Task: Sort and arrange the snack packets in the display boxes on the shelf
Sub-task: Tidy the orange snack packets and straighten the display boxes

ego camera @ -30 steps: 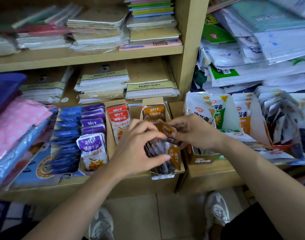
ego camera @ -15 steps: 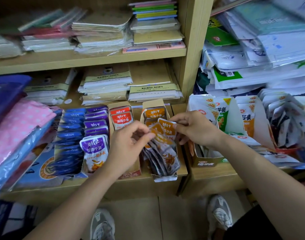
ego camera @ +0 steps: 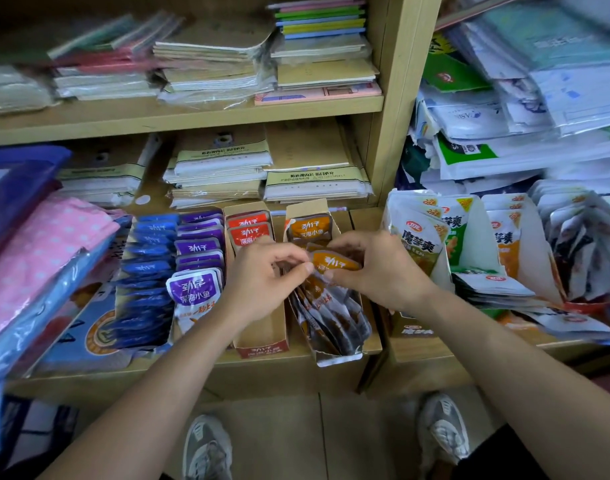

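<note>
Above the orange box (ego camera: 338,358): left hand (ego camera: 262,277) and right hand (ego camera: 379,271) are pinching an orange packet (ego camera: 334,263).
Left of it: purple packets (ego camera: 196,289) are sitting sorted.
Inside it: front packets (ego camera: 331,317) are slumping, seemingly unfinished.

Wooden shelf (ego camera: 206,374) carrying display boxes (ego camera: 262,344).
The boxes are sitting side by side along its front edge, blue packets (ego camera: 147,271) leftmost, orange packets (ego camera: 310,227) rightmost; notebook stacks (ego camera: 220,168) are lying along its back edge.

Pkts (ego camera: 331,317) in box (ego camera: 338,359), notebooks (ego camera: 224,164) behind
</note>
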Tool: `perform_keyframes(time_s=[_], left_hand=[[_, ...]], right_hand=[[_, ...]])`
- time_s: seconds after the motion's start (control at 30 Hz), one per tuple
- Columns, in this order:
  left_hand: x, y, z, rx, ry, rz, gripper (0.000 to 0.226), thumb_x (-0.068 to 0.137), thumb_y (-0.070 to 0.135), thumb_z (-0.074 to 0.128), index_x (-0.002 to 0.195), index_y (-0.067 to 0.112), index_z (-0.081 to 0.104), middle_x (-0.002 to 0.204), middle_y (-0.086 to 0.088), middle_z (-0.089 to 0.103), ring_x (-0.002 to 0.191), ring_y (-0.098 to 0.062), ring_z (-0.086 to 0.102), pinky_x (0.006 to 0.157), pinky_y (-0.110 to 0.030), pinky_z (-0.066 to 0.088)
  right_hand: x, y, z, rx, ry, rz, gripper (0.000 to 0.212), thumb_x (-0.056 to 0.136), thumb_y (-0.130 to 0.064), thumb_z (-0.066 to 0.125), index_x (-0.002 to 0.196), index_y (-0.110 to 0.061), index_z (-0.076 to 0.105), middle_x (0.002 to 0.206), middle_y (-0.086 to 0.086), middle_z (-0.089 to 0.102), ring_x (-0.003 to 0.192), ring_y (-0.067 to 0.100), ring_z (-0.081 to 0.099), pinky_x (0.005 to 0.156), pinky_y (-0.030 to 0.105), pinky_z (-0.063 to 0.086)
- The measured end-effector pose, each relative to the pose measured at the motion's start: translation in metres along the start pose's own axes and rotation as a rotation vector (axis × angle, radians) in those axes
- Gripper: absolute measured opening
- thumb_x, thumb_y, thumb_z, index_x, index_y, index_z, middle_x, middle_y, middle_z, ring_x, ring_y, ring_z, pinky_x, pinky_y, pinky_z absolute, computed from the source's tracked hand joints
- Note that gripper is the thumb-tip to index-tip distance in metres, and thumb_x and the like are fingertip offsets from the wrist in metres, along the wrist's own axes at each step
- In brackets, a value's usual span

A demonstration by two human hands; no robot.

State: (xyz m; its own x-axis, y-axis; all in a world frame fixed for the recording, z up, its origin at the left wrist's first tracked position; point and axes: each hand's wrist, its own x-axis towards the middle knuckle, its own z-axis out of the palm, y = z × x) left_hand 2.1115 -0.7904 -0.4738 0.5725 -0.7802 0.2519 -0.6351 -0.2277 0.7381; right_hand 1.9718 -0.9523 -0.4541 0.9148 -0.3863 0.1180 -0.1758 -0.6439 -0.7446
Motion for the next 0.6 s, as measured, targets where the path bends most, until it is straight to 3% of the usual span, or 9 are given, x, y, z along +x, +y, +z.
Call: perform_keyframes(time_s=[0.1,0.2,0.33,0.43,0.5,0.6], left_hand=[[0.004,-0.002,-0.011,0.026,-0.033,-0.011,0.02,0.086,0.035,0.062,0.1,0.043,0.073,0.092,0.019,0.06,0.094,-0.009,0.054,0.077,-0.036,0.048],[0.007,-0.002,-0.018,0.334,-0.029,0.116,0.022,0.092,0.031,0.067,0.113,0.034,0.074,0.088,0.034,0.047,0.091,-0.007,0.043,0.074,-0.032,0.034],[0.016,0.001,-0.017,0.499,-0.162,0.111,0.023,0.095,0.041,0.06,0.115,0.039,0.072,0.094,0.011,0.057,0.1,-0.016,0.042,0.081,-0.032,0.023],[0.025,0.01,-0.018,0.503,-0.245,0.064,0.014,0.094,0.041,0.064,0.105,0.041,0.073,0.083,0.017,0.046,0.098,-0.015,0.04,0.075,-0.031,0.016],[0.03,0.013,-0.018,0.477,-0.246,0.085,0.008,0.093,0.04,0.066,0.099,0.042,0.072,0.08,0.025,0.042,0.095,-0.012,0.039,0.075,-0.031,0.015],[0.033,0.013,-0.016,0.282,-0.126,0.169,0.006,0.092,0.036,0.069,0.094,0.038,0.074,0.084,0.029,0.058,0.094,-0.005,0.051,0.084,-0.033,0.028]], right_hand=[[-0.002,0.001,0.004,-0.025,0.052,-0.015,0.017,0.083,-0.021,0.081,0.099,-0.021,0.076,0.089,-0.012,0.073,0.083,0.002,0.067,0.075,0.027,0.057],[-0.008,0.004,-0.003,-0.037,0.024,-0.002,0.014,0.084,-0.022,0.081,0.096,-0.023,0.074,0.088,-0.014,0.073,0.084,0.001,0.067,0.073,0.024,0.057],[-0.017,0.008,-0.009,-0.026,0.021,0.002,0.012,0.084,-0.017,0.08,0.092,-0.022,0.073,0.085,-0.01,0.073,0.083,0.003,0.068,0.07,0.025,0.055],[-0.02,0.01,-0.009,-0.036,0.034,0.001,0.011,0.085,-0.016,0.079,0.094,-0.02,0.073,0.085,-0.01,0.073,0.081,0.005,0.068,0.068,0.027,0.055],[-0.021,0.011,-0.008,-0.051,0.044,-0.006,0.013,0.086,-0.019,0.078,0.097,-0.022,0.072,0.086,-0.012,0.072,0.081,0.003,0.068,0.06,0.02,0.054],[-0.023,0.01,-0.009,-0.01,0.05,0.02,0.022,0.089,-0.019,0.075,0.109,-0.025,0.069,0.092,-0.014,0.07,0.081,0.001,0.068,0.052,0.011,0.05]])
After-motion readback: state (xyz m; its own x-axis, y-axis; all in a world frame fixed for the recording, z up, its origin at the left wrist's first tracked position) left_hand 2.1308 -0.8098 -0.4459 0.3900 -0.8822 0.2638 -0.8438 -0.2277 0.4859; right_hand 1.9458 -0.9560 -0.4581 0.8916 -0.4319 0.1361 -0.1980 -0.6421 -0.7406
